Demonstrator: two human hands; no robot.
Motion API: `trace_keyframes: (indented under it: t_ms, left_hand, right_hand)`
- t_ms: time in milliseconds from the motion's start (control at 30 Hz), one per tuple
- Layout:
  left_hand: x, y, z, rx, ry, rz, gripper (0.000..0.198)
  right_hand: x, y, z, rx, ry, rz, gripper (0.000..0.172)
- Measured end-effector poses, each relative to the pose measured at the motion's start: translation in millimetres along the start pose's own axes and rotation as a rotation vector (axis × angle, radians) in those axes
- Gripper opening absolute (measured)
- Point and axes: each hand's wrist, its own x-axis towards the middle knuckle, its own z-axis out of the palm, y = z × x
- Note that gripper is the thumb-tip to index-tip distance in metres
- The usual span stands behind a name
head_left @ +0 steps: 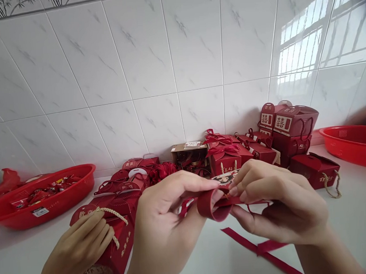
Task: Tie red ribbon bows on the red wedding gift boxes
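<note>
Both of my hands meet above the counter around a dark red curled band that looks like thick leather or card. My left hand pinches it from the left, with the thumb inside its loop. From the right, my right hand grips the band's other end, fingers bent close together. A printed card with a cartoon figure shows just behind the fingertips, partly covered. Red ribbon lies on the counter below. At the left, another person's hand holds the cord handle of a red gift box.
Red baskets stand at left and right; the left one contains wrapped sweets. Several red gift boxes line the tiled wall. More are stacked at right, near a single cord-handled box. An open carton sits mid-back.
</note>
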Motion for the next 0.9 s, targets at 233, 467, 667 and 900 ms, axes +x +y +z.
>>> trace_keyframes:
  t_ms: [233,467,667,900]
  left_hand:
    - [-2,1,-0.3,-0.014,-0.054,0.0,0.005]
    - [-3,-5,0.6,-0.124,-0.105,0.068,0.011]
    - [1,-7,-4.9,-0.227,-0.19,0.271,0.017]
    - [2,-1,-7.2,-0.17,-0.199,0.345,0.024]
  right_hand:
    - [-2,2,1,0.033,-0.011,0.005,0.02]
    - [0,11,7,0.043,0.072,-0.115,0.02]
    - [2,6,8,0.156,0.138,-0.152,0.026]
    - [0,3,7,0.061,0.146,-0.186,0.027]
